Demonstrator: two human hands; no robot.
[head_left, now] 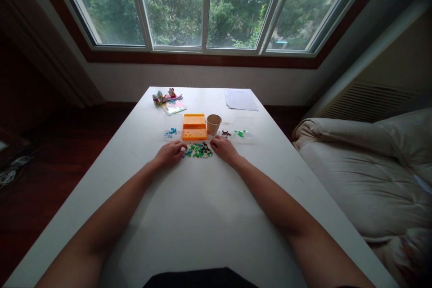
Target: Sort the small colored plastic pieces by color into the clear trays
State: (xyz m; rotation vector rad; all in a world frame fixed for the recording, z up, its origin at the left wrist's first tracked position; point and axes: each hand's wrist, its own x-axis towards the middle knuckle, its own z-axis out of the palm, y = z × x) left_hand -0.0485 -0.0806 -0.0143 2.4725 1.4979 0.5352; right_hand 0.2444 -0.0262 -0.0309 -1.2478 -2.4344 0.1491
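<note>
A pile of tiny coloured building bricks (pixel 199 150), green, blue, yellow, white and dark, lies between my two hands. At the pile's left edge is my left hand (pixel 170 153), fingers curled together; anything in them is too small to make out. My right hand (pixel 224 148) rests at the right edge, its fingers also bent and closed, with their contents hidden. Just beyond the pile sits an orange tray (pixel 195 127) with a few small yellowish pieces on its near part. A brown paper cup (pixel 213 124) stands upright beside the tray, behind my right hand.
Clear plastic containers hold blue bricks (pixel 171 132) on the left, and dark brown bricks (pixel 226 133) and green bricks (pixel 240 133) on the right. Small figures (pixel 165 96), a card packet (pixel 174 107) and paper sheets (pixel 240 99) lie at the table's far end. A sofa (pixel 351 171) is at right.
</note>
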